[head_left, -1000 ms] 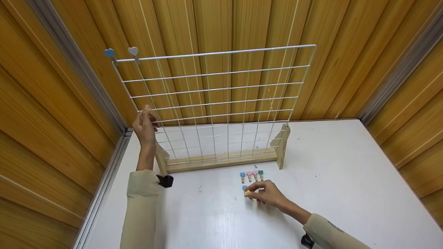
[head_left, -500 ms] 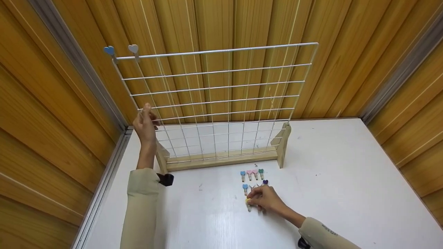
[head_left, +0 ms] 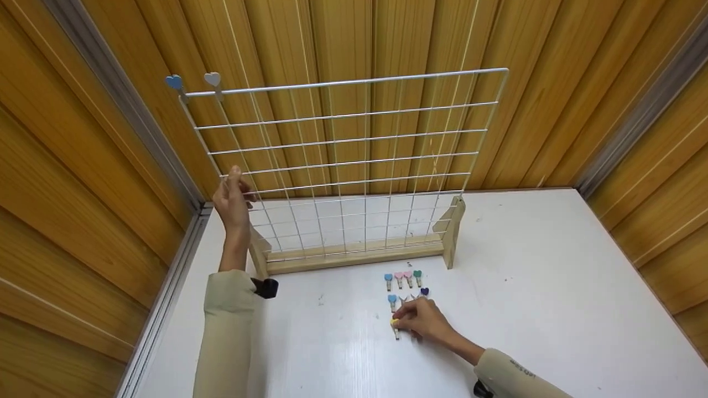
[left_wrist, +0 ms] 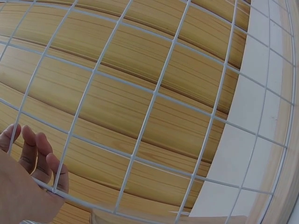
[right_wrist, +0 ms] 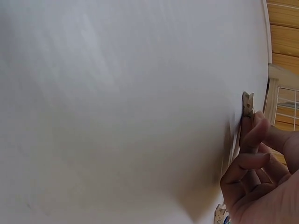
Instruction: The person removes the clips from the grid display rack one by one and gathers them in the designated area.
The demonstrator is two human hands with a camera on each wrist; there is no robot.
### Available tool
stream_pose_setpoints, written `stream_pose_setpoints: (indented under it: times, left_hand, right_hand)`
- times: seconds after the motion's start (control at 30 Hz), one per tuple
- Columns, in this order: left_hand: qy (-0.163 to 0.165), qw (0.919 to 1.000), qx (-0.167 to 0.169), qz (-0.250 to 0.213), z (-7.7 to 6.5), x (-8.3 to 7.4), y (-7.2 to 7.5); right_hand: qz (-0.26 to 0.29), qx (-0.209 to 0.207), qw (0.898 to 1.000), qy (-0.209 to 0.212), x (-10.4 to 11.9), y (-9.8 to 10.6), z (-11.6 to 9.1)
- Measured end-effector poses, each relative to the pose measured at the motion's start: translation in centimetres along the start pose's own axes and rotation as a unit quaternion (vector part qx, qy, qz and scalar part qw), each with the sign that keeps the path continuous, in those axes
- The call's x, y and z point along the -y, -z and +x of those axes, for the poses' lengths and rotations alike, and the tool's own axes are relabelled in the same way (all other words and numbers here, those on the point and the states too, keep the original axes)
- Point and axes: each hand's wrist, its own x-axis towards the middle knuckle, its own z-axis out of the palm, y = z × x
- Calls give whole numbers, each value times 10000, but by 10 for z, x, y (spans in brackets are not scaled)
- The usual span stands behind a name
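My left hand (head_left: 232, 204) grips the left edge of a white wire grid (head_left: 365, 136), its fingers curled round the wires in the left wrist view. My right hand (head_left: 427, 320), low over the white table, pinches a small wooden clothespin (right_wrist: 247, 103) with a yellow heart between thumb and fingertips. Beside and behind that hand lie more heart clothespins: a blue clothespin (head_left: 392, 301), a dark purple clothespin (head_left: 424, 291), and pale ones partly covered by the fingers. Farther back, a row holds another blue clothespin (head_left: 388, 281), two pink ones and a green clothespin (head_left: 417, 277).
The grid stands upright in a wooden base (head_left: 354, 262). Clipped at its top left are a light blue heart clothespin (head_left: 175, 82) and a white heart clothespin (head_left: 213, 80). Wood-panelled walls (head_left: 343, 33) enclose the table (head_left: 531, 265) at the back and sides.
My right hand has drawn back toward me with the yellow clothespin, uncovering the purple one. Over the last half second it has barely moved. My left hand keeps its grip on the grid.
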Motion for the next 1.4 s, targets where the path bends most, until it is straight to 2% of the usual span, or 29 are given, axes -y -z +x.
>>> stream_pose_setpoints:
  times: [0.37,0.53,0.7,0.87,1.0,1.2,1.4]
  left_hand:
    - [32,10000,-81,-40,-1,-5,-1]
    - [82,9999,-117,68,-4,-3,-1]
    - [84,9999,-71,11,-5,-2,-1]
    - [42,10000,-47,38,-4,-2,-1]
    - [47,9999,-77,94,-4,-3,-1]
    - [9,10000,-49,64,-3,-5,-4]
    - [42,9999,-35,151,-1,-6,-3]
  right_hand:
    - [14,242,9996,141,3,7,3]
    - [-376,389,9983,231,9,19,4]
    - [-615,573,9949,564,25,29,13]
    - [-498,766,9924,822,54,39,27]
    - [-483,813,9917,875,84,49,38]
    - [-580,706,9882,1232,137,68,60]
    - [-601,394,9840,1632,195,84,94]
